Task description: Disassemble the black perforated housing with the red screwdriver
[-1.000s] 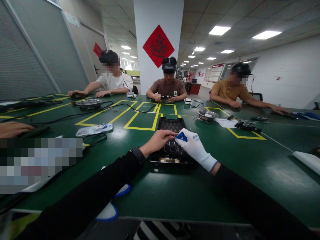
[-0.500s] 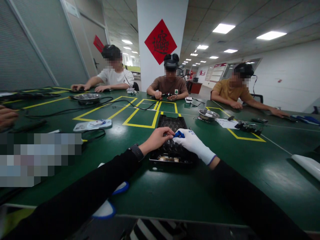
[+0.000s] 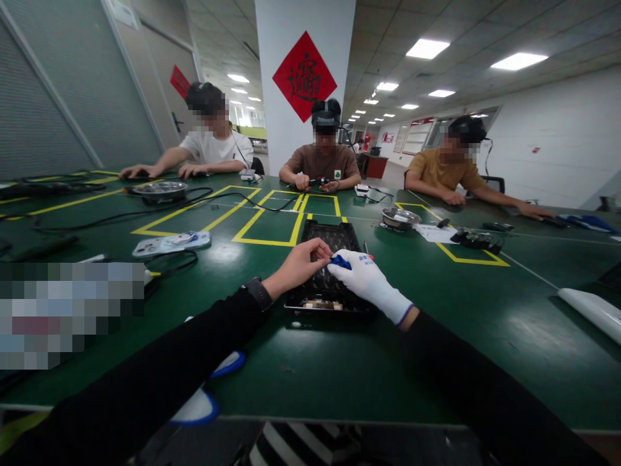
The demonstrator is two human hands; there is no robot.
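Note:
My bare left hand (image 3: 305, 264), with a dark watch on its wrist, is closed in a pinch over a black tray (image 3: 305, 304). Facing it, my right hand (image 3: 365, 277) wears a white glove with blue at the curled fingers. Its fingers are closed too, and the fingertips of both hands meet. Whatever they pinch between them is too small to make out. Under the hands the tray shows a dark, bumpy inside, with pale and brassy parts (image 3: 322, 305) along its near edge. Just beyond my right hand a thin tool with some red (image 3: 371, 257) is partly hidden.
A phone (image 3: 172, 243) lies to the left on the green table (image 3: 310, 369). Metal bowls (image 3: 160, 190) (image 3: 400, 219) stand left and right, with black parts (image 3: 478, 241) and paper (image 3: 433, 233) nearby. White-blue gloves (image 3: 196, 406) lie at the near left. Three people sit opposite.
The whole view has shifted slightly, so things appear a little further left. Both my hands stay together over the tray, with small finger movements. The red on the thin tool now shows.

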